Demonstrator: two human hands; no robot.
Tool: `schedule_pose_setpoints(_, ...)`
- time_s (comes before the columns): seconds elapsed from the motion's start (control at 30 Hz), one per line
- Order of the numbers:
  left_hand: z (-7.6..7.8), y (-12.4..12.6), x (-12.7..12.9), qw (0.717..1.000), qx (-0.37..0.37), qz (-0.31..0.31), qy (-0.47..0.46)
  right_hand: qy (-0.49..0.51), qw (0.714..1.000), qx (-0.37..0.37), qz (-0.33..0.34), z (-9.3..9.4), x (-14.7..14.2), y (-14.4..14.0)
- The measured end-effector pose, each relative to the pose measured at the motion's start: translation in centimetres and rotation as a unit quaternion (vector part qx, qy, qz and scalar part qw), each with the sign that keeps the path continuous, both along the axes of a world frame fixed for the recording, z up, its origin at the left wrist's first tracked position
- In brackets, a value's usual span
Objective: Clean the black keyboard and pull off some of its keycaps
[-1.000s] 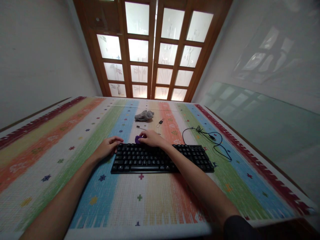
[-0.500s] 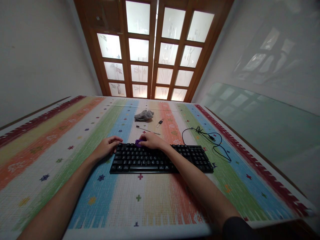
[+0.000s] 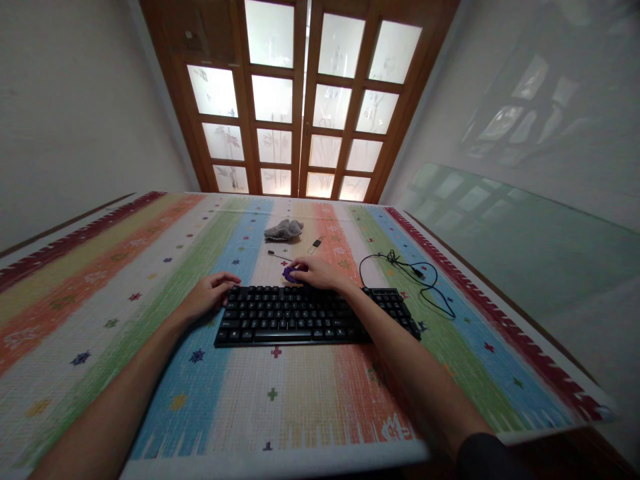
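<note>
A black keyboard [image 3: 280, 320] lies flat on the striped tablecloth in front of me. My left hand [image 3: 207, 295] grips its back left corner, fingertips along the rear edge and thumb at the side. Closed on a soft-looking purple lump [image 3: 290, 274], my right hand [image 3: 317, 273] hovers over the keyboard's back edge. Its fingers cover part of the lump, so I cannot make out its exact kind. My right forearm passes above the right-hand keys and hides some of them.
Beyond the keyboard lie a grey crumpled cloth [image 3: 284, 231], a thin brush [image 3: 278, 255] partly behind my right hand, and a small dark item with a wire loop [image 3: 317, 244]. A coiled black cable [image 3: 423, 272] sits at the right. Walls flank the table [image 3: 320, 460].
My right hand has lifted off the keys and moved slightly right and away from me, carrying the purple lump. My left hand stays at the keyboard's corner. The view has shifted a little.
</note>
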State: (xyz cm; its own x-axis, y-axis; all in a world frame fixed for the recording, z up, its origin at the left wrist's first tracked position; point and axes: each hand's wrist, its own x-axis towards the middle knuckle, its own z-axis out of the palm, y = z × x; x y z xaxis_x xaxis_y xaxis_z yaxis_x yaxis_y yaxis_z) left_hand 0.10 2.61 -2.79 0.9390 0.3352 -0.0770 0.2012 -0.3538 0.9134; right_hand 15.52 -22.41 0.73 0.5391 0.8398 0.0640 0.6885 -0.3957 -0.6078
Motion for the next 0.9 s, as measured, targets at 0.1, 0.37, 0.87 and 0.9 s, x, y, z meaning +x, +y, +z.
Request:
schedule_pose_setpoints(0.1, 0.1, -0.1, 0.0, 1.000, 0.003, 0.000, 0.001, 0.027, 0.998, -0.036, 0.040, 0.0, -0.3, -0.3)
schedule_pose_setpoints(0.37, 0.3, -0.3, -0.1, 1.000, -0.006, 0.005, -0.001, 0.024, 0.998, -0.043, 0.038, -0.9, -1.0, 1.0)
schedule_pose_setpoints(0.87, -0.2, 0.1, 0.1, 1.000, -0.011, 0.004, 0.004, 0.058, 0.996, -0.051, 0.053, -1.5, 0.2, 0.8)
schedule_pose_setpoints(0.9, -0.2, 0.2, 0.1, 1.000, -0.010, 0.003, 0.003, 0.058, 0.996, -0.052, 0.053, -1.5, 0.3, 0.8)
